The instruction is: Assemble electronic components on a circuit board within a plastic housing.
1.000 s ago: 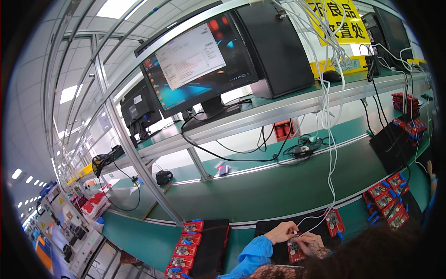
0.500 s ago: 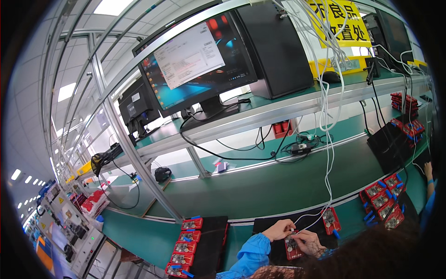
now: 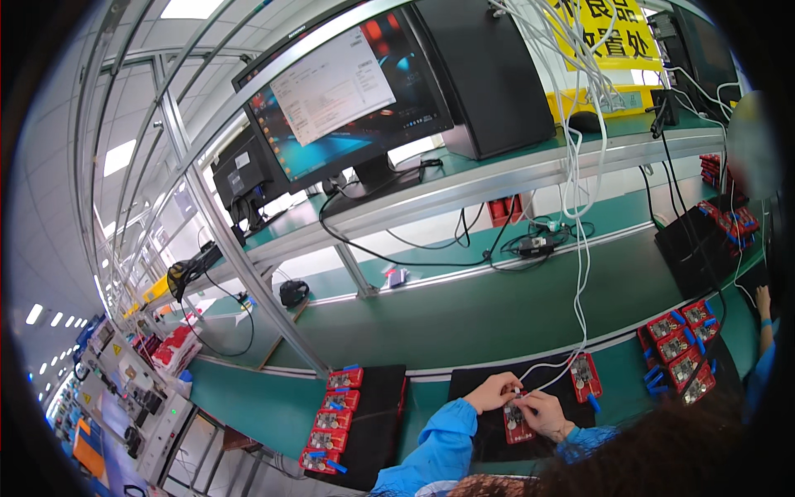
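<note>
A red-framed circuit board (image 3: 518, 429) lies on a black mat (image 3: 474, 383) in front of me. My left hand (image 3: 493, 393) is closed in a pinch on a thin white cable (image 3: 544, 365) at the board's far end. My right hand (image 3: 543, 415) meets it there from the right, thumb and fingers pressed together over the board's upper part. Whatever its fingertips hold is too small and covered to make out. Beyond my right hand lies another red-framed board (image 3: 585, 378) with a blue tab.
Several red-framed boards stand in a column (image 3: 333, 421) on the left and in a group (image 3: 681, 352) on the right. White cables hang from the shelf (image 3: 530, 166), which carries a monitor (image 3: 348, 99) and a black computer case (image 3: 489, 79). Another person's hand (image 3: 763, 298) shows far right.
The view has shifted slightly. My hands stay at the same board, the right fingers a little closer to the left. A blurred pale shape has come in at the upper right edge.
</note>
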`<move>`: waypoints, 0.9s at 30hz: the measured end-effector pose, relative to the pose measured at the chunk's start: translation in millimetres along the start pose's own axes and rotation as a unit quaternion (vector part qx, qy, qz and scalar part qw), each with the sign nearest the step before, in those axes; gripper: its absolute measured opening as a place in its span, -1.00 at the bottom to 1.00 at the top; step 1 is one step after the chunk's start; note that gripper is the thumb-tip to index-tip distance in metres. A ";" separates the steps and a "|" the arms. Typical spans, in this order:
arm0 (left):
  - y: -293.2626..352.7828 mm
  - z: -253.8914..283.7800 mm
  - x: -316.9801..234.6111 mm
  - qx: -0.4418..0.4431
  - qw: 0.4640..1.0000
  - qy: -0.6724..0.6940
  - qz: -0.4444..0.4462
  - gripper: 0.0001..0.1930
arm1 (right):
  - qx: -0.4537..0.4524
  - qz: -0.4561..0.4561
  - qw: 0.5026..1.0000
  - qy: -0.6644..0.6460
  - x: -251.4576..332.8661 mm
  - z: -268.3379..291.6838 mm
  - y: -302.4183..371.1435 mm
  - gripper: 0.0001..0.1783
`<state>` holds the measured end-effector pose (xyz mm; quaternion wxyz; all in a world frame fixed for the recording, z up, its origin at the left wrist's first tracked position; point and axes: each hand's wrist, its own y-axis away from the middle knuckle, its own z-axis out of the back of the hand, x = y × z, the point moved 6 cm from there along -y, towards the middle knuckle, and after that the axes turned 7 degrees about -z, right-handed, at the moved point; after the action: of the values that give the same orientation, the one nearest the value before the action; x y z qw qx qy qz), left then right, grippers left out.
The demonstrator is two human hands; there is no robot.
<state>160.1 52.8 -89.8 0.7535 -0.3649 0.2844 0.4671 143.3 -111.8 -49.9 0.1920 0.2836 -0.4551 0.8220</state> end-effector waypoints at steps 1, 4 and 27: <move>0.2 -0.3 -0.5 0.000 1.000 -0.004 0.002 -0.74 | -0.002 0.003 1.000 0.001 0.3 -0.2 -0.2 -0.85; -0.2 1.3 -3.9 0.002 1.000 0.000 0.012 -0.75 | 0.009 0.000 1.000 -0.004 3.9 0.9 -2.5 -0.85; -15.0 17.8 9.2 0.079 0.996 0.031 0.016 -0.80 | 0.005 -0.087 0.950 0.299 2.4 39.5 -8.8 -0.45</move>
<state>179.0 67.4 -82.5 0.7632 -0.3146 0.3493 0.4433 158.0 -141.1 -26.0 0.3882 0.0641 -0.3462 0.8516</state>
